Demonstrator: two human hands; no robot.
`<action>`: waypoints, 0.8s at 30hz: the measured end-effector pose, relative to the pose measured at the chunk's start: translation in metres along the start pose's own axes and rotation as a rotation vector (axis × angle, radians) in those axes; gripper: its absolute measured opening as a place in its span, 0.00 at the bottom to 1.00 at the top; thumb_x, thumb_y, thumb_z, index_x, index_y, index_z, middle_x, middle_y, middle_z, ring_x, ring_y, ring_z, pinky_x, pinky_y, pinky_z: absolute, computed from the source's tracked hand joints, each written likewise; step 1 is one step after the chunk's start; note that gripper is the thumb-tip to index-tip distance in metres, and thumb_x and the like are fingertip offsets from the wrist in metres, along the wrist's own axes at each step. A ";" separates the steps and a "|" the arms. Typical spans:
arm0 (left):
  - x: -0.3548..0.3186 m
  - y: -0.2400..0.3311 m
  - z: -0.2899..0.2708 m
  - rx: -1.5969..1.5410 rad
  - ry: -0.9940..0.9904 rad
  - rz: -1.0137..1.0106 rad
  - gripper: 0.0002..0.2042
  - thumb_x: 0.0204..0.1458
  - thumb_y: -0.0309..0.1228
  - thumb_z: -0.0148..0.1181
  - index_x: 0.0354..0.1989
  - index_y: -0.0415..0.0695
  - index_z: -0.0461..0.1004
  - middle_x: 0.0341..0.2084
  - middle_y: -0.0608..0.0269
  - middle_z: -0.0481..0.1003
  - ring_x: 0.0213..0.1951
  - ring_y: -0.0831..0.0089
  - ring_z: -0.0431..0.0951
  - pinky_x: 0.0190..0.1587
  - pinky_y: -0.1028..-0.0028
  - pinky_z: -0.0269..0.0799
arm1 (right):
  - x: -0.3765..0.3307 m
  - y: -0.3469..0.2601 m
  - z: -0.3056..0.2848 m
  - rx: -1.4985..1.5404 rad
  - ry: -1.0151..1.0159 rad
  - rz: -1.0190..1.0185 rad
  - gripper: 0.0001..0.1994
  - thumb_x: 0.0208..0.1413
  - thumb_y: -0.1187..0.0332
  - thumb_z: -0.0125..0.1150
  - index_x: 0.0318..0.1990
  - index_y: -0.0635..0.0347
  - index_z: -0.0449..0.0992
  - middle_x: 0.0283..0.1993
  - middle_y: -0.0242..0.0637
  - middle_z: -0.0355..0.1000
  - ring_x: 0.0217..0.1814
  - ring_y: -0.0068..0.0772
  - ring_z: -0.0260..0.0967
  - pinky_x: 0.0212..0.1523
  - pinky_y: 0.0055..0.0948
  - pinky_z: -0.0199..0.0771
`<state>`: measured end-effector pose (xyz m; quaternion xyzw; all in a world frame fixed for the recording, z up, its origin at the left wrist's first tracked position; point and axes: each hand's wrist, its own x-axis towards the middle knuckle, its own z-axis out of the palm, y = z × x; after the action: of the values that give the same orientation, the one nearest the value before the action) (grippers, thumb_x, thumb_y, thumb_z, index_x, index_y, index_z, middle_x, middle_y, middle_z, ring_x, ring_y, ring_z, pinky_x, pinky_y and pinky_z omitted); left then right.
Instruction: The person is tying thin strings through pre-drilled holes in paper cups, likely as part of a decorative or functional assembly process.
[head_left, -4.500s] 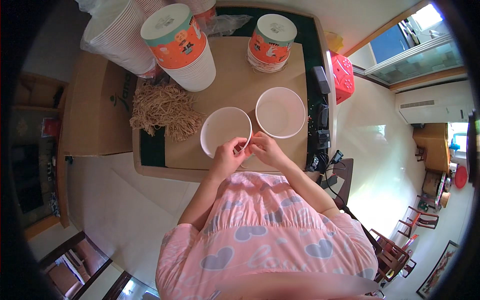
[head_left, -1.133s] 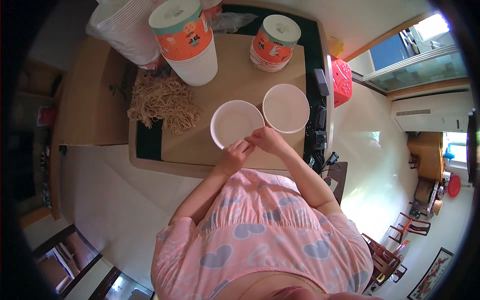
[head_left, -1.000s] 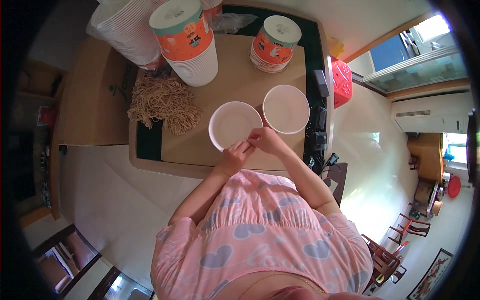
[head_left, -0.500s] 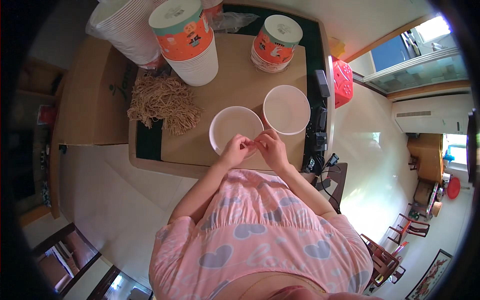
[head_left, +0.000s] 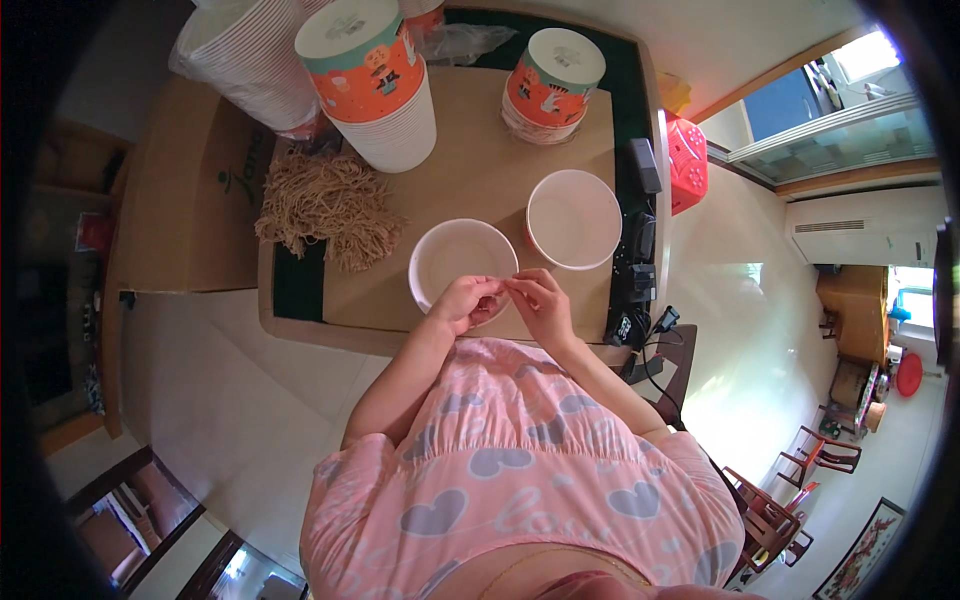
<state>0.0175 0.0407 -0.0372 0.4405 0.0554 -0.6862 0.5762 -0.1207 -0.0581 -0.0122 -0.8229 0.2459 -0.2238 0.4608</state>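
My left hand (head_left: 465,303) is pinched closed over the near right rim of a white paper tub (head_left: 455,256). Its thumb and fingertips meet those of my right hand (head_left: 545,308), which is also pinched, just right of the same rim. Whatever is between the fingertips is too small to make out. A second white paper tub (head_left: 573,215) stands open-side up to the right, beyond my right hand. Beyond the left tub, to the left, lies a loose heap of tan twine (head_left: 325,205).
A flat cardboard sheet (head_left: 480,165) covers most of the table. Upside-down stacks of orange printed tubs (head_left: 375,80) and a shorter stack (head_left: 555,80) stand at the back. Black adapters and cables (head_left: 642,235) line the right edge. A cardboard box (head_left: 190,200) is at the left.
The left tub has shifted slightly left and nearer to me. My left hand has turned a little, its fingers curling more, and both hands stay pinched together.
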 end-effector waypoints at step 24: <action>-0.004 0.001 -0.004 0.266 0.128 0.097 0.04 0.53 0.27 0.56 0.36 0.44 0.75 0.20 0.74 0.69 0.20 0.87 0.65 0.18 0.87 0.55 | 0.010 0.006 -0.005 0.020 -0.147 0.145 0.06 0.51 0.73 0.61 0.37 0.58 0.79 0.31 0.35 0.68 0.24 0.25 0.66 0.26 0.24 0.67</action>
<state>0.0203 0.0455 -0.0369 0.5579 -0.0204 -0.6294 0.5405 -0.1172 -0.0707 -0.0138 -0.8125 0.2680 -0.1312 0.5008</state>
